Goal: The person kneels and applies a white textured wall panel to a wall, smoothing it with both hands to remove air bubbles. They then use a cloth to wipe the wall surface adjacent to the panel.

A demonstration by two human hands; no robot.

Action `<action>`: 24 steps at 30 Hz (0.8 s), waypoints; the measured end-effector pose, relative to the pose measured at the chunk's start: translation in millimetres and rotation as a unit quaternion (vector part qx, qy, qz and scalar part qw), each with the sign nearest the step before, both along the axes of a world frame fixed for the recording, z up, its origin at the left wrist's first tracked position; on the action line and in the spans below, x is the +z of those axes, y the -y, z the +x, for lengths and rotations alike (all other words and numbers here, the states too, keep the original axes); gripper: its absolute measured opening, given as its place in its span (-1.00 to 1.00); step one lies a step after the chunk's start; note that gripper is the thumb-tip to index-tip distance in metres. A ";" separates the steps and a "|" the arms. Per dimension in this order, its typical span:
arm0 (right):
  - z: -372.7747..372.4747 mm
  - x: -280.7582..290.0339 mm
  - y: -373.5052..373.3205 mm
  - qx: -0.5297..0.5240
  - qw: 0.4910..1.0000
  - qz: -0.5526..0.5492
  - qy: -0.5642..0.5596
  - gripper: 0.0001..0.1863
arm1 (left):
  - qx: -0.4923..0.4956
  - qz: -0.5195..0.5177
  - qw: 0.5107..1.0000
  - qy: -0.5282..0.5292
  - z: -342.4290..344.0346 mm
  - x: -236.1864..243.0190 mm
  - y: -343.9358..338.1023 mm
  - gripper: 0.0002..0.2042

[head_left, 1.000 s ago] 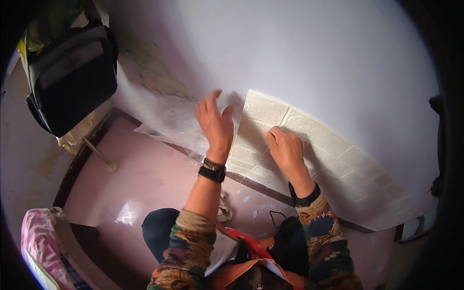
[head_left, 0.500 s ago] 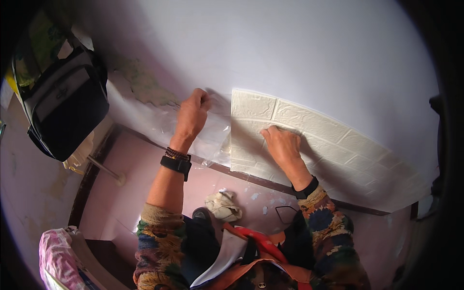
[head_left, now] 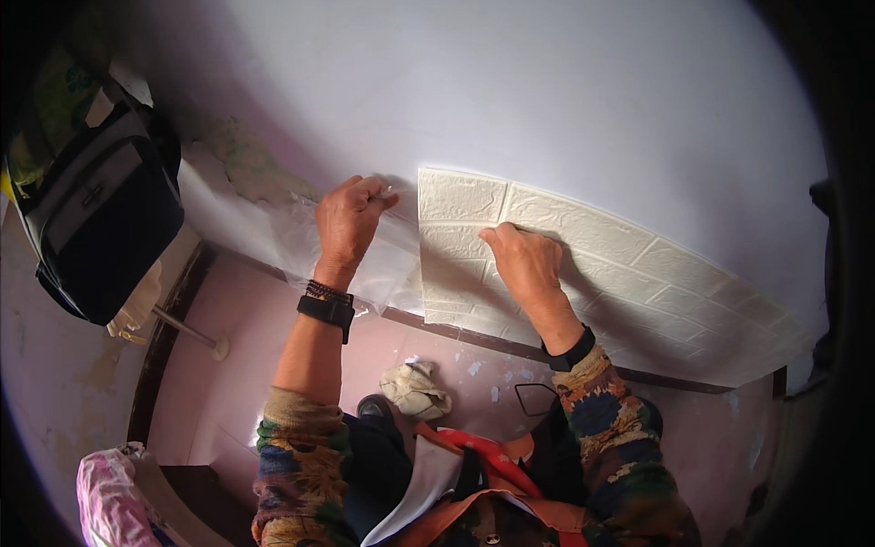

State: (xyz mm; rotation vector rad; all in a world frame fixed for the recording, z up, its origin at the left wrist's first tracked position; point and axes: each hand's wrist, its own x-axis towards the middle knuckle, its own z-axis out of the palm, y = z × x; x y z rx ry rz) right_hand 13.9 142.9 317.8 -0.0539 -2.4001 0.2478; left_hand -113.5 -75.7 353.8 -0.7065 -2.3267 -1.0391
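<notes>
A cream foam wall panel with an embossed brick pattern (head_left: pixel 565 246) covers the lower wall from the middle toward the right. Clear plastic film (head_left: pixel 374 264) hangs off to the left of its upright left edge. My left hand (head_left: pixel 346 214) pinches this film between thumb and fingers, a little left of the panel's upper left corner. Curled into a loose fist, my right hand (head_left: pixel 524 260) rests against the panel face near that left end; nothing shows in its fingers, though their undersides are partly hidden.
A dark bag (head_left: pixel 114 219) hangs at the left above a metal rod. Flaking wall paint (head_left: pixel 246 164) shows behind the film. On the pink floor lie a crumpled cloth (head_left: pixel 416 389), paint flakes and a thin black loop (head_left: pixel 536 399). A pink-patterned bundle (head_left: pixel 114 492) sits lower left.
My left hand has moved slightly left and down with the film, which is now pulled further left. My right hand stays on the panel. The whole view has shifted a little.
</notes>
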 end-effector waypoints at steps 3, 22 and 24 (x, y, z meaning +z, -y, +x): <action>1.3 1.7 -0.8 0.002 1.000 0.006 0.001 -0.62 | 0.013 0.033 0.999 -0.008 -2.1 -5.0 -1.8 -0.83; 3.1 -1.4 -3.2 0.014 1.000 -0.013 -0.010 -0.66 | 0.046 0.067 0.995 -0.055 2.6 -9.5 19.7 -0.79; 2.4 -2.0 -3.6 0.023 0.999 -0.014 -0.022 -0.65 | 0.043 0.082 0.994 -0.054 2.3 -9.6 18.7 -0.79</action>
